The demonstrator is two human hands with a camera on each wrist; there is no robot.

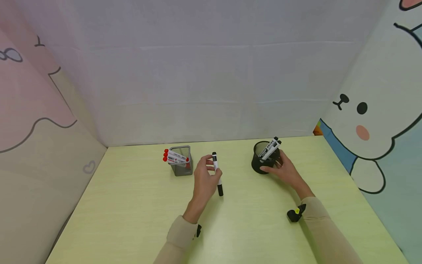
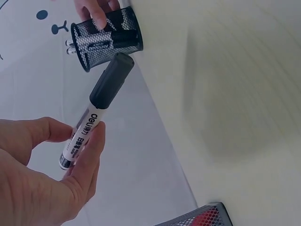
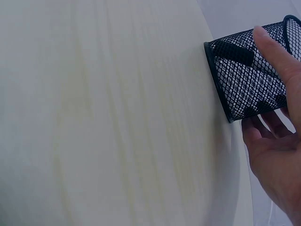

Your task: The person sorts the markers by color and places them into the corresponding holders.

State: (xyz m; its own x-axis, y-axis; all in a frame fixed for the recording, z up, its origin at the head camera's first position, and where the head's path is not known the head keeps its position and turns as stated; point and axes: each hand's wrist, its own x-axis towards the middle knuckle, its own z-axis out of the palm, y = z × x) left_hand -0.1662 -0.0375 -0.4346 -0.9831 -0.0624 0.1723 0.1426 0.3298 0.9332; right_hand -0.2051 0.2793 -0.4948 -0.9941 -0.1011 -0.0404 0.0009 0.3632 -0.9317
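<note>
Between thumb and fingers, my left hand pinches a black-capped white whiteboard marker. The marker is tilted, its black cap pointing down toward the table in the head view. My right hand grips the side of a round black mesh pen cup, thumb on the near side and fingers behind it. Inside that cup, black-and-white markers lean to the right with their ends above the rim. In the right wrist view the mesh cup shows dark marker caps through its wall.
A square grey mesh pen holder stands left of my left hand, with several red-capped markers leaning out leftward. Both holders are near the back edge of the pale yellow table. A white cloth wall rises behind.
</note>
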